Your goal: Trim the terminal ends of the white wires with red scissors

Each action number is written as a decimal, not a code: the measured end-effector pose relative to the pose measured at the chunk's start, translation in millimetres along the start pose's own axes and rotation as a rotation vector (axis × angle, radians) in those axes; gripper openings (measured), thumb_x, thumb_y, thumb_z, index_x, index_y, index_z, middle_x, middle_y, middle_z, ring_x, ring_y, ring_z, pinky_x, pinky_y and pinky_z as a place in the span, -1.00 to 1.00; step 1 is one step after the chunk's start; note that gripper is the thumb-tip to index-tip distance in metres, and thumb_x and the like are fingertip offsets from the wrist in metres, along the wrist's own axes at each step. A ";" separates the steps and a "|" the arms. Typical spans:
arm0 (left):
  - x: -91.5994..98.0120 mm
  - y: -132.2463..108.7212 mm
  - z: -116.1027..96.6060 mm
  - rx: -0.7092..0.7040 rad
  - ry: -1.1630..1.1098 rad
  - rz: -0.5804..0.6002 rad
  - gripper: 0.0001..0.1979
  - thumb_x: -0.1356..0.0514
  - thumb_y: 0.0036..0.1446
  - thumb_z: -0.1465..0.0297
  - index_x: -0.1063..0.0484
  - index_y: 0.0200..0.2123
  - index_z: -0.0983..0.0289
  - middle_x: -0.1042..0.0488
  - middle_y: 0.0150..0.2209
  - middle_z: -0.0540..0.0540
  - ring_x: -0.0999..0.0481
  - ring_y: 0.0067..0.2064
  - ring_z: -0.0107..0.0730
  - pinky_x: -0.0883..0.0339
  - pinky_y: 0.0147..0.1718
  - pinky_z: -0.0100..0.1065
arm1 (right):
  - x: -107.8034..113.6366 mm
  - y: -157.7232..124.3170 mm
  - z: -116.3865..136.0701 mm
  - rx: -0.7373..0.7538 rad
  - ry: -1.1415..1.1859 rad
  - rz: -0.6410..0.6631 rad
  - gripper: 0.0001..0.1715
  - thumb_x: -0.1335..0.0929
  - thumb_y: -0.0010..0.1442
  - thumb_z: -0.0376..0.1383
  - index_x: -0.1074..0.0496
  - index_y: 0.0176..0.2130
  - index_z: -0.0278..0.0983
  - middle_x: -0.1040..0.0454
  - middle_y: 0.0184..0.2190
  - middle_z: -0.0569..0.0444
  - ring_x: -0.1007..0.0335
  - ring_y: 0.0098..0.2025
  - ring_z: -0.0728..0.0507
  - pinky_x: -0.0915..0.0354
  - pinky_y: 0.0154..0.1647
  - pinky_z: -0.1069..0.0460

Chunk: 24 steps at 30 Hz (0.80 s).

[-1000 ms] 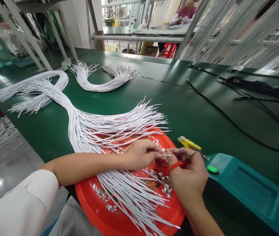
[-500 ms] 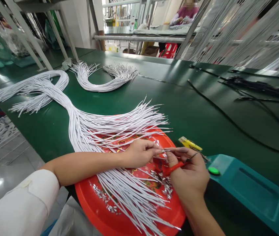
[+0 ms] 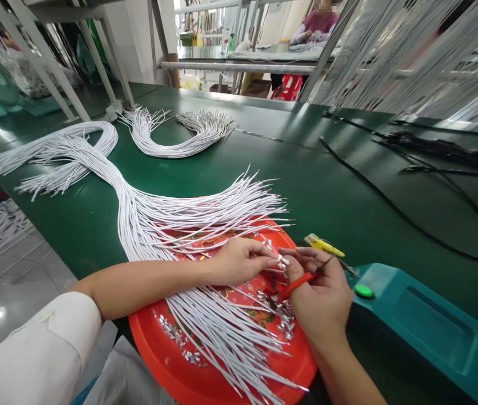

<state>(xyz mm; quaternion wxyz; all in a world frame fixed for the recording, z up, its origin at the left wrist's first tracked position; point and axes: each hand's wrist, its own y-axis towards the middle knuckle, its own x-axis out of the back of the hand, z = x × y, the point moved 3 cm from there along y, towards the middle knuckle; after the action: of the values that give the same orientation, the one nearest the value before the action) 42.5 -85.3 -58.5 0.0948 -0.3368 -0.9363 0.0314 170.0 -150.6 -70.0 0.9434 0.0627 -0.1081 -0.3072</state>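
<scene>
Pinching, with the left hand (image 3: 239, 264), a small silvery-white tip (image 3: 283, 261) between thumb and index finger, low over a round red plastic tray (image 3: 150, 360); too small to tell cable end from foil. Gripping, with the right hand (image 3: 323, 292), a red-handled metal tool (image 3: 297, 286) in the palm, thumb and fingertips close up to that same tip, contact unclear. Lying at the near edge of the green-topped bench (image 3: 289, 163), tray right under both hands. Fanned across the tray in two sprays, one on each side of the left forearm: a long bundle of thin white cables (image 3: 141, 214), loose ends pointing right, other end stretched toward the left end of the near edge. Scattered on the tray bottom, shiny silver scraps (image 3: 191, 356). Closer to the far edge, apart from the tray, a U-shaped bundle of white cables (image 3: 171, 149). Just beyond the right hand, a yellow-handled cutter (image 3: 324, 245); near it, toward the near edge, a teal box-shaped case (image 3: 437, 326) with a bright green button (image 3: 364, 291). Toward the far right corner, loose black cords (image 3: 445, 147).
</scene>
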 end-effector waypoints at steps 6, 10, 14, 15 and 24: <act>1.4 -4.9 -3.5 -0.362 0.414 -0.164 -0.84 -0.13 0.10 0.47 -0.53 -0.33 0.32 -0.53 -0.39 0.08 -0.43 -0.33 -0.45 -0.29 -0.31 -0.42 | 0.8 0.2 -0.2 -0.152 0.094 -0.047 -0.57 -0.42 -0.03 -0.04 -0.32 -0.25 -0.24 -0.42 -0.57 0.13 -0.36 -0.56 -0.07 -0.28 -0.51 0.02; 1.5 -5.0 -3.5 -0.397 0.490 -0.165 -0.84 -0.13 0.11 0.47 -0.53 -0.32 0.30 -0.54 -0.36 0.08 -0.46 -0.30 -0.44 -0.32 -0.28 -0.42 | -1.0 0.2 -1.8 -0.102 0.053 -0.019 -0.56 -0.47 -0.12 -0.11 -0.33 -0.29 -0.25 -0.43 -0.53 0.12 -0.39 -0.51 -0.07 -0.31 -0.44 0.01; 4.7 -2.0 -3.4 -0.233 0.370 -0.191 -0.84 -0.13 0.11 0.46 -0.53 -0.34 0.31 -0.55 -0.37 0.06 -0.46 -0.34 -0.46 -0.31 -0.31 -0.44 | -2.2 -1.1 -1.8 0.017 -0.027 -0.002 -0.68 -0.44 -0.06 -0.17 -0.36 -0.31 -0.26 -0.44 -0.45 0.10 -0.39 -0.42 -0.06 -0.31 -0.38 0.02; 5.0 -1.4 -2.9 -0.190 0.326 -0.190 -0.84 -0.13 0.11 0.46 -0.53 -0.35 0.31 -0.55 -0.37 0.06 -0.46 -0.35 -0.47 -0.31 -0.33 -0.45 | -2.1 -1.4 -1.2 0.034 -0.044 -0.003 -0.70 -0.44 -0.05 -0.18 -0.36 -0.32 -0.26 -0.43 -0.45 0.10 -0.37 -0.43 -0.05 -0.31 -0.39 0.03; 2.1 -3.1 -3.5 -0.244 0.342 -0.174 -0.85 -0.15 0.09 0.47 -0.54 -0.35 0.29 -0.55 -0.38 0.05 -0.45 -0.35 -0.47 -0.28 -0.34 -0.44 | -1.8 -0.9 0.0 -0.106 0.061 -0.004 -0.57 -0.45 -0.10 -0.08 -0.32 -0.29 -0.25 -0.42 -0.53 0.11 -0.37 -0.51 -0.07 -0.30 -0.45 0.00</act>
<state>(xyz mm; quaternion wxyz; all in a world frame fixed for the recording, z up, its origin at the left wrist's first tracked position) 39.7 -86.4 -54.4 0.2132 -0.2642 -0.9289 -0.1482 168.0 -150.3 -70.4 0.9476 0.0221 -0.0627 -0.3123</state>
